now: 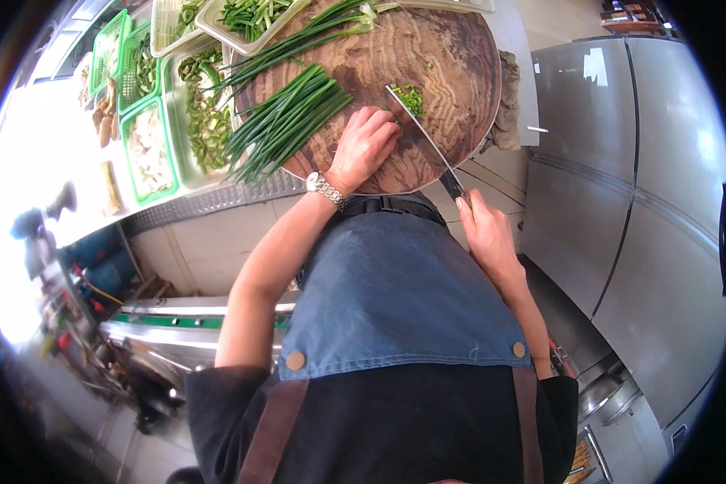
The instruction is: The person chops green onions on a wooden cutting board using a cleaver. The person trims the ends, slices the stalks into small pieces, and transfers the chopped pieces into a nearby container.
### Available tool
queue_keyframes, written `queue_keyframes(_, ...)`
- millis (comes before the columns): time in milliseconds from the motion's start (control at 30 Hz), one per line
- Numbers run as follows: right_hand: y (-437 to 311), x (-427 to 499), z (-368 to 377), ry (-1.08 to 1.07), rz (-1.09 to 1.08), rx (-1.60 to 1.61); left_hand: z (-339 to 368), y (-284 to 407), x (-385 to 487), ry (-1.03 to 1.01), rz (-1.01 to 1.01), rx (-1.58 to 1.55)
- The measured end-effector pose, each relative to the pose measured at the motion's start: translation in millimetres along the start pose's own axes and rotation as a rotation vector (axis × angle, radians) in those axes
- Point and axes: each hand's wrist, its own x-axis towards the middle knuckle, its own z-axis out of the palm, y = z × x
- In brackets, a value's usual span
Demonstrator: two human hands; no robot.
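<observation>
On a round wooden chopping board [460, 54], my left hand [368, 142] is curled with its fingertips beside a cleaver blade [422, 138]. A little green shows at those fingertips; the rest of what they press on is hidden under the hand. My right hand [489, 227] grips the cleaver's dark handle [454, 184] at the board's near edge. Finely cut scallion pieces [408, 100] lie on the blade's far side. Left of my left hand rests a bundle of long green scallion stalks [290, 118]. More whole scallions [314, 39], with pale ends, lie behind it.
Plastic tubs of cut scallions [251, 18] and sliced green peppers [202, 121] crowd the board's left side. Green baskets [151, 151] stand farther left. A brown cloth [508, 103] sits at the board's right edge. A steel refrigerator [587, 109] is on the right.
</observation>
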Motion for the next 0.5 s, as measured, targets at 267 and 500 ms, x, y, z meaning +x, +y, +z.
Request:
queue_keyframes(267,3.2,17.0,19.1,-0.054,0.062,0.133,-2.2,0.5,0.6,-0.001,0.0,0.019)
queue_keyframes(500,5.0,2.1,15.9,-0.033,0.001,0.055,-6.1,0.0,-5.1,-0.006,-0.009,0.073)
